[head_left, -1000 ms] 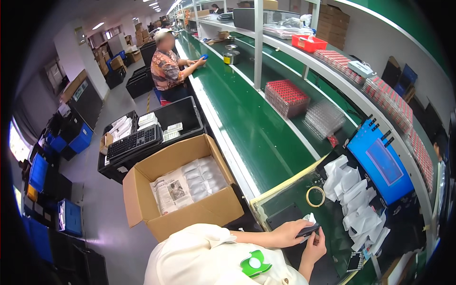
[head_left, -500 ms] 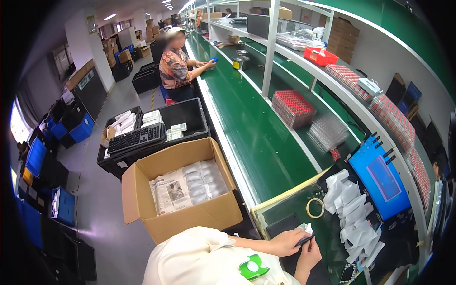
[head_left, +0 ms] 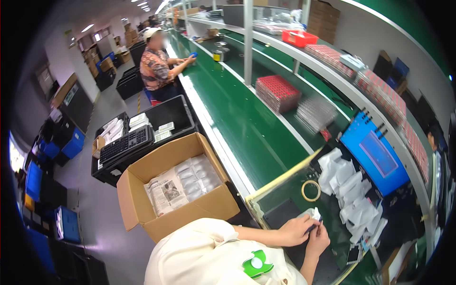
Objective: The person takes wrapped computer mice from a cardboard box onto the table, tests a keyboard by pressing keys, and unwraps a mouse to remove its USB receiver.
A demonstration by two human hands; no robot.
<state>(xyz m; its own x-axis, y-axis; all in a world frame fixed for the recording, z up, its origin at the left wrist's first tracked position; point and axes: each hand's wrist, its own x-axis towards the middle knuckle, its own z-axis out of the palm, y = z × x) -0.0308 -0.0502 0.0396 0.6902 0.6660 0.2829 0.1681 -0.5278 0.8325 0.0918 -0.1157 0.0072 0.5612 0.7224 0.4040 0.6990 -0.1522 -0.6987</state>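
Note:
At the near end of the bench, my left hand (head_left: pixel 295 231) is closed around a small dark flat piece (head_left: pixel 312 226), whose exact kind I cannot make out. A crumpled white pouch (head_left: pixel 313 213) sticks up from the same grip. Fingers of my right hand (head_left: pixel 318 241) pinch the piece's right side, partly hiding it. Just beyond my hands lies a roll of tape (head_left: pixel 311 190), a pale ring on the green surface. To its right are several white pouches (head_left: pixel 354 204) in an overlapping pile. Beneath my hands is a dark mat (head_left: pixel 282 213).
An open carton (head_left: pixel 190 214) with newspaper and grey wrapped rows stands left of me. Behind it is a black crate (head_left: pixel 178 124) with a keyboard (head_left: pixel 124 145). A blue panel (head_left: pixel 375 154) leans at right. Up the green conveyor (head_left: pixel 237 121), a co-worker (head_left: pixel 156 66) handles something blue.
The view has shifted, so the surroundings sit further left and slightly higher or lower. Both hands stay together on the dark piece, and the white pouch stands out more above the fingers.

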